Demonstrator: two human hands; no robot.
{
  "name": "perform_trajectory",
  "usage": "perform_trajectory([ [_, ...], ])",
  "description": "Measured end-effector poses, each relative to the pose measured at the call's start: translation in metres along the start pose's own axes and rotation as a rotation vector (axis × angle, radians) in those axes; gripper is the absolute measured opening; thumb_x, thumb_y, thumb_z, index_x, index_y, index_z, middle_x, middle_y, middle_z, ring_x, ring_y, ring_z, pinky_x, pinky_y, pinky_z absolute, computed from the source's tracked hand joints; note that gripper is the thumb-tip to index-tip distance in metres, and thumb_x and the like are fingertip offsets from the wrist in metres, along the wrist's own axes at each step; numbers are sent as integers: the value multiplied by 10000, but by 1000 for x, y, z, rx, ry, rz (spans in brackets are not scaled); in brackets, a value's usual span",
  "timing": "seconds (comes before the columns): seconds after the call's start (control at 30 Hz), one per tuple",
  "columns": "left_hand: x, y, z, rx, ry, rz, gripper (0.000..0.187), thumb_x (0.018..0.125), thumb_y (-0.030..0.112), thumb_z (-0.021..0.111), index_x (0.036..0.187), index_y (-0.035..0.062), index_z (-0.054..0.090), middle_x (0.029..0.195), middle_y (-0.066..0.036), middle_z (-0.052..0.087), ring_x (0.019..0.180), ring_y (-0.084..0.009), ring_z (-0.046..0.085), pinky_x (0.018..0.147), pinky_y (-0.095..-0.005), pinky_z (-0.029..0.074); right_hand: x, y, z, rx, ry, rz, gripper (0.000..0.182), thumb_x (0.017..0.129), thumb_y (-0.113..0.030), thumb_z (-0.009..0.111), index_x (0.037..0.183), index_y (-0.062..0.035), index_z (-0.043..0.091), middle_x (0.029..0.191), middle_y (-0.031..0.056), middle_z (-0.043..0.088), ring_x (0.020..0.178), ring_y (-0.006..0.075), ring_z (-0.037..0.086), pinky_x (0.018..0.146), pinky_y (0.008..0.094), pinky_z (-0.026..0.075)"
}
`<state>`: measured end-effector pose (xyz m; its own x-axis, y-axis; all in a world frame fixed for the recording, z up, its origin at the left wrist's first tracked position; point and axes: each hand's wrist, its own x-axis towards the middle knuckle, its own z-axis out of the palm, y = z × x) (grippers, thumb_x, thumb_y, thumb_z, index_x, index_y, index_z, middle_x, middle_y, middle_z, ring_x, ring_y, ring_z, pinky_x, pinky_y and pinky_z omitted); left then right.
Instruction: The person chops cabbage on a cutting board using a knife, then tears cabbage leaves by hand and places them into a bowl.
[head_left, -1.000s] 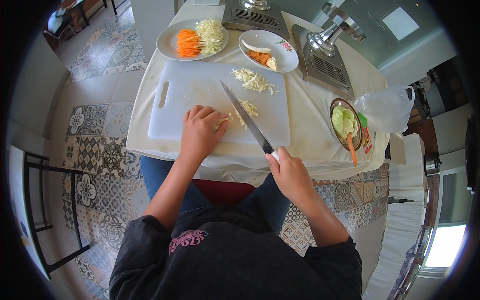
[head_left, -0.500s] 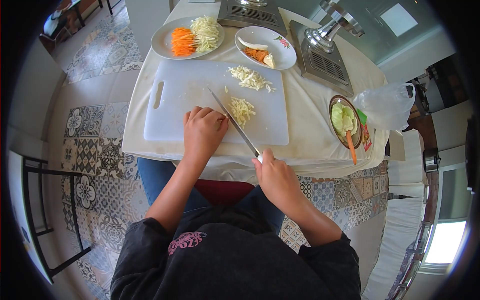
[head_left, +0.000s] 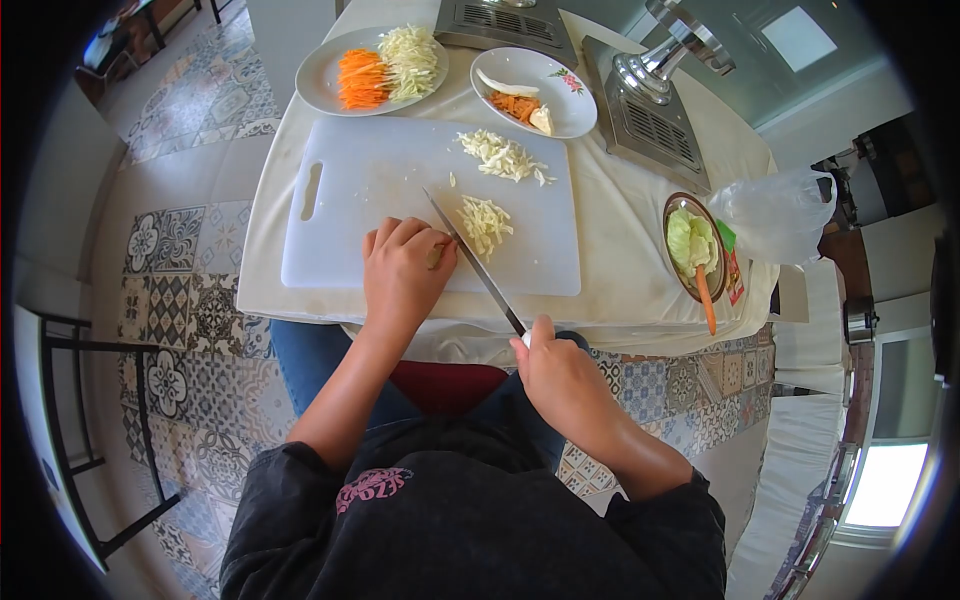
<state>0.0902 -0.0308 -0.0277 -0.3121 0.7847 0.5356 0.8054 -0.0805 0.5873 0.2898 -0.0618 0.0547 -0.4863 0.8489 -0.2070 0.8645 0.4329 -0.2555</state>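
Note:
My right hand (head_left: pixel 553 368) is wrapped round the white handle of a long knife (head_left: pixel 478 264), whose blade points up and left over the white cutting board (head_left: pixel 345 235). My left hand (head_left: pixel 407 262) rests on the board just left of the blade, its curled fingers on a small pale piece, mostly hidden. Right of the blade lies a small heap of pale green shreds (head_left: pixel 486 224). Farther back on the board is another pile of whitish chopped pieces (head_left: pixel 503 156).
Behind the board stand a plate (head_left: pixel 318 84) of orange and pale shreds and a flowered bowl (head_left: pixel 572 112) with scraps. Two metal stoves (head_left: pixel 645 125) are at the back. A brown-rimmed bowl (head_left: pixel 669 240) with leaves and a carrot, and a plastic bag (head_left: pixel 775 215), sit at right.
The knife blade and my right hand have shifted slightly down and to the right. My left hand has turned a little, showing more of the piece under its fingers.

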Motion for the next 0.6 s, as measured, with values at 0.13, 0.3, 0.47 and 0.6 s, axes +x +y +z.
perform_trajectory([
  [0.13, 0, -1, 0, -7, 2, 7, 71, 740, 132, 775, 791, 107, 732, 849, 1, 671, 867, -225, 597, 815, -370, 425, 19, -5, 10, -1, 34, -22, 302, 1008, -244, 502, 907, 34, 441, 604, 231, 625, 589, 399, 665, 481, 462, 531],
  [0.3, -1, -3, -2, -26, -3, 26, 84, 742, 132, 768, 812, 106, 729, 838, -4, 655, 869, -227, 585, 819, -373, 418, 39, -14, 13, -4, 60, -29, 295, 1007, -236, 501, 908, 37, 447, 613, 231, 629, 587, 397, 665, 488, 452, 537],
  [0.47, 1, -5, -18, -116, -146, 64, 180, 730, 68, 727, 908, 93, 736, 900, -36, 618, 907, -250, 567, 848, -381, 412, 38, -8, 6, 73, 12, 15, 307, 969, -236, 545, 937, 62, 479, 669, 265, 637, 665, 411, 675, 579, 475, 550],
  [0.6, 3, -7, -25, -153, -238, 35, 239, 720, 25, 702, 951, 83, 731, 910, -47, 593, 914, -256, 559, 864, -375, 408, 35, 15, 1, 214, -28, -30, 301, 947, -235, 572, 954, 60, 517, 725, 268, 638, 678, 396, 667, 615, 454, 525],
])
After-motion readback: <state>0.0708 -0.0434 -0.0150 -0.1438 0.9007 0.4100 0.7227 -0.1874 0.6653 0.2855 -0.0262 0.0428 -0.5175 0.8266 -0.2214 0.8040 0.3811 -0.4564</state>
